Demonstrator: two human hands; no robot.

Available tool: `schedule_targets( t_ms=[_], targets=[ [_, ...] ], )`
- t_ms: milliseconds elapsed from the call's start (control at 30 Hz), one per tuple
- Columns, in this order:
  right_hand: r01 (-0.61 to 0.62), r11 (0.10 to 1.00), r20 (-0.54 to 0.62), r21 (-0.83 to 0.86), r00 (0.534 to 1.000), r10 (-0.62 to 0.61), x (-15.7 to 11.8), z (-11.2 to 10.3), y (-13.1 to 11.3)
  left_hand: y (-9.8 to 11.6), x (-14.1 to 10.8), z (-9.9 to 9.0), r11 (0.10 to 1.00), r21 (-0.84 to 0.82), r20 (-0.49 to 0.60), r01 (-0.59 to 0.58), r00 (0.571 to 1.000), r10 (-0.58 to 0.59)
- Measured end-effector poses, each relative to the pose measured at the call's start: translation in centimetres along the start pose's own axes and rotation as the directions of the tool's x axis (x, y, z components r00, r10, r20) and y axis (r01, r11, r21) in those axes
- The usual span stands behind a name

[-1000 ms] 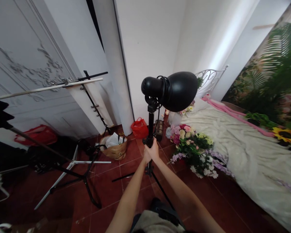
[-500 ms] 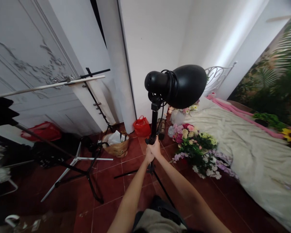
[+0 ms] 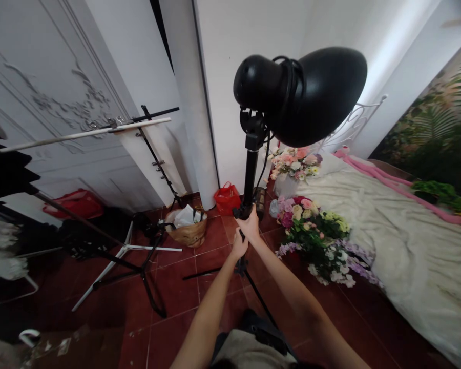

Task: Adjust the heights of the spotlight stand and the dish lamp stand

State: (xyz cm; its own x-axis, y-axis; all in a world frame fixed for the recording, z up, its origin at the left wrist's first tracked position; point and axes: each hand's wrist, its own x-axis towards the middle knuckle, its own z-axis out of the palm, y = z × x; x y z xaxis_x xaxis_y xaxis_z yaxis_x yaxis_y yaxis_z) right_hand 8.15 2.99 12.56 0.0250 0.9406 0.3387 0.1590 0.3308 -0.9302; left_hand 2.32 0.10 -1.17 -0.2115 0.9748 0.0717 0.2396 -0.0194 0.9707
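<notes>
A black studio lamp with a rounded shade tops a black light stand in front of me. Its cable is coiled round the neck of the shade, and a loop hangs down beside the pole. My right hand is closed round the pole at the black collar. Just beneath it, my left hand is wrapped round a lower part of the same pole. Two thin legs of the stand spread on the red tiles below; my forearms cover part of its base.
Artificial flowers stand close on the right, beside a bed with a cream cover. A wicker basket and a red bag sit by the wall. More stands with splayed legs occupy the left floor.
The lamp has risen towards me and looks larger, with more of the pole showing beneath it. My right hand has shifted slightly up, and the hands are a little farther apart.
</notes>
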Motion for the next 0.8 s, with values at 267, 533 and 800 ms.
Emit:
schedule_targets(
  t_ms=[267, 533, 800],
  targets=[
    [0.102, 0.994, -0.019, 0.043, 0.995, -0.101, 1.9, -0.8, -4.1, -0.6, 0.1, 0.2, 0.994, 0.082, -0.046, -0.069, 0.996, 0.073],
    [0.152, 0.986, -0.004, 0.073, 0.988, -0.152, 3.8, -1.5, -7.8, 0.5, -0.5, -0.1, 1.0, -0.008, -0.068, -0.02, 0.998, 0.019],
    [0.196, 0.976, -0.004, 0.092, 0.981, -0.196, 4.9, -2.0, -10.2, 3.1, -0.4, 0.2, 0.992, -0.109, -0.156, -0.069, 0.986, 0.052]
  ],
)
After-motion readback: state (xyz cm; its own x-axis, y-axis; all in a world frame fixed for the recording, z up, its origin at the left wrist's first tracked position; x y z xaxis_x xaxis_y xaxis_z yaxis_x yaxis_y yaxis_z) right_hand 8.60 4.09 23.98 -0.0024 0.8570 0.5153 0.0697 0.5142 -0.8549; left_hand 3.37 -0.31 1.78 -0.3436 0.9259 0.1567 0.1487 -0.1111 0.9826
